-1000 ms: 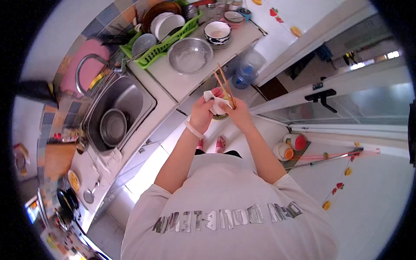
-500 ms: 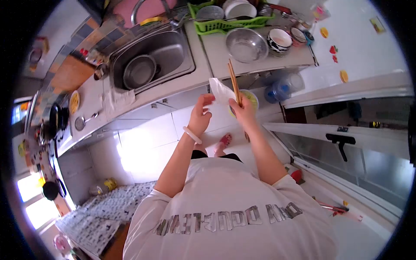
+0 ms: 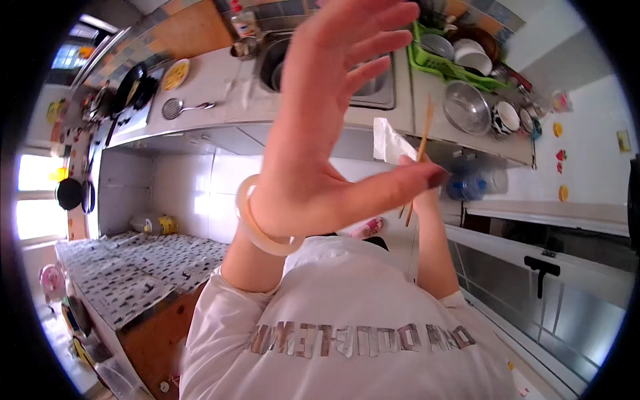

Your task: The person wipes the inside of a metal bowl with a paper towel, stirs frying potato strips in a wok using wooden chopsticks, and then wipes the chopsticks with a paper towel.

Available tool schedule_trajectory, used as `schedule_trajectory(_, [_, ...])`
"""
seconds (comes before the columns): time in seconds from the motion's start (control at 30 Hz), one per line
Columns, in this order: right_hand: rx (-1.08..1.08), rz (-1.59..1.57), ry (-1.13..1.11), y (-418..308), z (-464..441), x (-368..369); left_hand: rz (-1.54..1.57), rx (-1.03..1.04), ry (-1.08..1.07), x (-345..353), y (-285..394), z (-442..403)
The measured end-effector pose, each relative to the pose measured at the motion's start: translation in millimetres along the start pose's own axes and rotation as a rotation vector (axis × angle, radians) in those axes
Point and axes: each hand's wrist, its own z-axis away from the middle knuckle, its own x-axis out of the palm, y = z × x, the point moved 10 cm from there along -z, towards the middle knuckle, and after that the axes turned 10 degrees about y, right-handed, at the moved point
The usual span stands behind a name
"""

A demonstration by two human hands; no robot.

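My left hand (image 3: 313,133) is raised close to the camera, fingers spread, with nothing in it. A pale bangle (image 3: 248,223) circles its wrist. Behind its thumb, my right hand (image 3: 427,200) is partly hidden. Wooden chopsticks (image 3: 427,128) are gripped in that right hand, pointing up toward the counter, their other ends showing below. A white tissue or paper piece (image 3: 389,141) is also held there, sticking out to the left of the chopsticks.
A sink (image 3: 373,100) lies behind my left hand. On the counter are a slotted ladle (image 3: 175,108), a plate of yellow food (image 3: 177,75), a metal bowl (image 3: 467,107) and a green dish rack (image 3: 427,61). A glazed door (image 3: 567,293) stands at right, a patterned cloth (image 3: 147,267) at left.
My left hand has risen from near the tissue to close before the camera, its fingers opening out. My right hand keeps the chopsticks and tissue. The view has turned toward the left.
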Motion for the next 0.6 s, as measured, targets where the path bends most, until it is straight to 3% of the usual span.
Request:
schedule_trajectory(0.1, [0.065,-0.208,-0.258,-38.8,45.9,68.6,-0.187,0.041,0.064,-32.6,10.6,12.2])
schedule_trajectory(0.13, [0.090,-0.300,-0.389,-51.2,62.5,95.3,-0.182,-0.072,0.136,-50.6,-18.4,29.7])
schedule_trajectory(0.2, [0.068,-0.183,-0.428,-55.9,87.3,139.5,-0.164,-0.300,0.117,-74.5,-73.3,76.3])
schedule_trajectory(0.27, [0.030,0.004,-0.509,-43.6,104.3,183.4,0.367,-0.657,0.226,-83.7,-104.0,126.5])
schedule_trajectory(0.3, [-0.042,0.124,-0.518,-36.2,111.0,205.2,0.367,-0.684,0.290,-101.3,-106.5,139.1])
schedule_trajectory(0.37, [-0.105,0.060,-0.549,-34.5,129.1,242.0,0.367,-0.728,0.423,-139.8,-110.0,158.6])
schedule_trajectory(0.43, [0.071,-0.128,-0.607,-20.8,133.4,264.4,0.259,-0.689,0.577,-190.9,-118.5,176.1])
schedule_trajectory(0.47, [0.161,-0.221,-0.634,-14.6,135.1,275.6,0.224,-0.714,0.577,-205.8,-120.3,185.1])
schedule_trajectory(0.6, [0.133,-0.420,-0.617,-10.2,137.6,325.2,0.167,-0.946,0.400,-204.0,-143.2,245.5])
